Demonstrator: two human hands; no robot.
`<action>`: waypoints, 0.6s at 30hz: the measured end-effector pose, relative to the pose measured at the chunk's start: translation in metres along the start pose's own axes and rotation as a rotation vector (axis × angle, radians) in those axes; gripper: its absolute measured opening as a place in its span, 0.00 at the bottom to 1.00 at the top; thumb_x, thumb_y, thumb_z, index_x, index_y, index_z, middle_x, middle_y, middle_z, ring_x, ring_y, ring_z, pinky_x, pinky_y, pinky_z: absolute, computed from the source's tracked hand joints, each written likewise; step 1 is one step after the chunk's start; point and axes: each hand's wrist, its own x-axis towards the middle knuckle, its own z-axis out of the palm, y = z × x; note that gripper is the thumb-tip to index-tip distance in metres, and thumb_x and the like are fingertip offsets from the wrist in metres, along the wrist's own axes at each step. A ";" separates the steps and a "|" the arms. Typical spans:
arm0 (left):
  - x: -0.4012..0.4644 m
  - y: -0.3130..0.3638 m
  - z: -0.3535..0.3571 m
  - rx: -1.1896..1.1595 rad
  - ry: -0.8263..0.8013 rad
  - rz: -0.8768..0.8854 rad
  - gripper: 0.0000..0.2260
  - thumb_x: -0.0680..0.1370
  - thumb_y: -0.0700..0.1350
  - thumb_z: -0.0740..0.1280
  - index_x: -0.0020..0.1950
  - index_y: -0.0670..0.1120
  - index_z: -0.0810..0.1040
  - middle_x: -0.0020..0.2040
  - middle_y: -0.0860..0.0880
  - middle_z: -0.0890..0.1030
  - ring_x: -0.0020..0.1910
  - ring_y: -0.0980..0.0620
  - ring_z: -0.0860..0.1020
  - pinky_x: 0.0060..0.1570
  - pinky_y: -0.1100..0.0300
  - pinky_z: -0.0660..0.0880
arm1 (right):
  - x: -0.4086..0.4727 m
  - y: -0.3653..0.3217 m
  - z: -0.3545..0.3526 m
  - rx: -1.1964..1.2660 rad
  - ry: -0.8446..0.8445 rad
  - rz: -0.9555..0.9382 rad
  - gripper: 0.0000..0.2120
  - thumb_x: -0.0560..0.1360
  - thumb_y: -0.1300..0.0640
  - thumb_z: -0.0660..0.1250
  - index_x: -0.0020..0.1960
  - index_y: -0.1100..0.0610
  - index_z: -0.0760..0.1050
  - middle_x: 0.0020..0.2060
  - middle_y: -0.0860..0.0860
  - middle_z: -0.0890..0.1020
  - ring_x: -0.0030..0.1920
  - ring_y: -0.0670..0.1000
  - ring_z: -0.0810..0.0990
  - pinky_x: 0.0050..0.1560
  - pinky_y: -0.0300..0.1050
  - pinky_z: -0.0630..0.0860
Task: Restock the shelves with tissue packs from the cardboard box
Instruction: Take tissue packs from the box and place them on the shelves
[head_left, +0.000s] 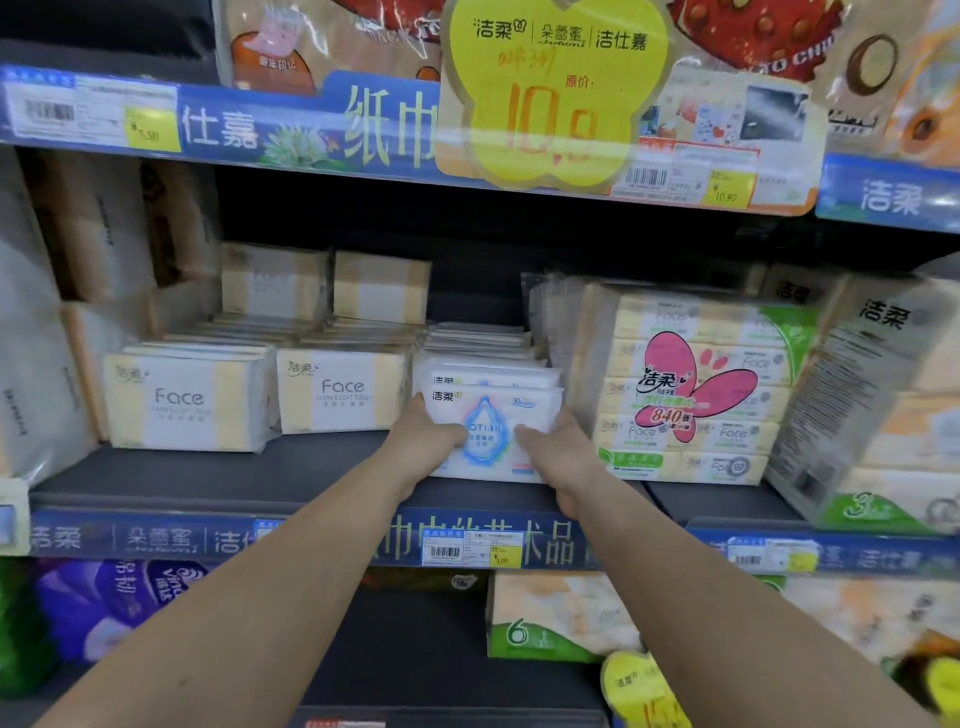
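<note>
middle shelf (218, 475): dark flat board, blue price strip along the front edge. Everything below is placed relative to it.
bundle pack (691, 395): right end of the shelf, big shrink-wrapped block with a pink butterfly print, glossy film. It acts as a side stop for the white row.
Face packs (340, 392): left of centre, two rows of soft rectangular packs in cream and white film, fronts out so the labels read.
white tissue pack (491, 431): the task item. Front of the shelf, between the Face packs and the bundle pack, upright at the head of a row of same white packs. Smooth plastic wrap, blue drop print.
left hand (428, 439): wrapped on the pack's lower left corner, fingers across the face.
right hand (558, 449): clasping the lower right corner. Two-sided hold probably keeps the soft pack square while it seats.
cardboard box: not in view.
status: looks like placing or facing up this pack.
</note>
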 end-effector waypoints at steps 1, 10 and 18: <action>-0.001 0.000 -0.001 0.002 -0.010 0.025 0.29 0.70 0.37 0.69 0.70 0.46 0.66 0.61 0.46 0.78 0.55 0.49 0.77 0.48 0.60 0.74 | 0.003 0.002 0.000 0.010 -0.037 0.003 0.22 0.74 0.61 0.68 0.66 0.52 0.69 0.58 0.50 0.80 0.55 0.52 0.79 0.57 0.49 0.78; 0.004 -0.008 -0.004 -0.045 -0.009 0.080 0.33 0.72 0.30 0.65 0.74 0.48 0.59 0.62 0.47 0.76 0.58 0.49 0.75 0.49 0.60 0.74 | 0.009 0.004 0.010 -0.003 -0.001 -0.102 0.30 0.70 0.69 0.68 0.66 0.46 0.67 0.53 0.48 0.81 0.54 0.51 0.81 0.57 0.54 0.79; 0.008 -0.008 -0.005 -0.249 0.000 0.084 0.28 0.71 0.40 0.68 0.70 0.50 0.66 0.59 0.49 0.80 0.56 0.50 0.79 0.57 0.52 0.76 | 0.010 0.006 0.009 0.089 -0.032 -0.080 0.32 0.65 0.60 0.70 0.67 0.46 0.67 0.55 0.49 0.82 0.54 0.52 0.82 0.57 0.55 0.79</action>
